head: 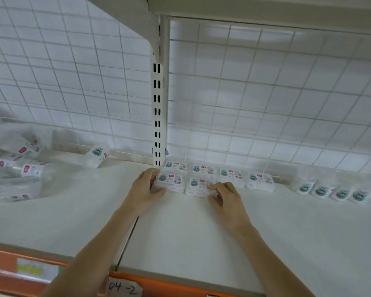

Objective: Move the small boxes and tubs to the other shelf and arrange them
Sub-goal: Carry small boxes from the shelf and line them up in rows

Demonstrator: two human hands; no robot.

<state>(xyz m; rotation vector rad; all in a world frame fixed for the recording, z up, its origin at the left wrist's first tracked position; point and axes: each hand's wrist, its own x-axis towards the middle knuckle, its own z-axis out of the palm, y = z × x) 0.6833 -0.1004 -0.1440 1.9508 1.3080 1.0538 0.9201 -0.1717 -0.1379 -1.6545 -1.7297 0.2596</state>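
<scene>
Several small clear boxes with teal and red labels lie in two rows at the back of the right shelf (201, 232). My left hand (145, 187) grips the left side of the front left box (171, 181), thumb at its front edge. My right hand (225, 198) pinches the front right corner of the box beside it (198, 185) with curled fingers. Behind them stand three more boxes (231, 174). One lone box (97, 154) leans against the back of the left shelf (62, 211).
Clear bags of labelled tubs (28, 168) are heaped at the far left. A row of small round tubs (330, 190) lies at the right. A white slotted upright (157, 108) divides the two shelves. Wire grid forms the back. The front edge is orange, with a tag reading 04-2.
</scene>
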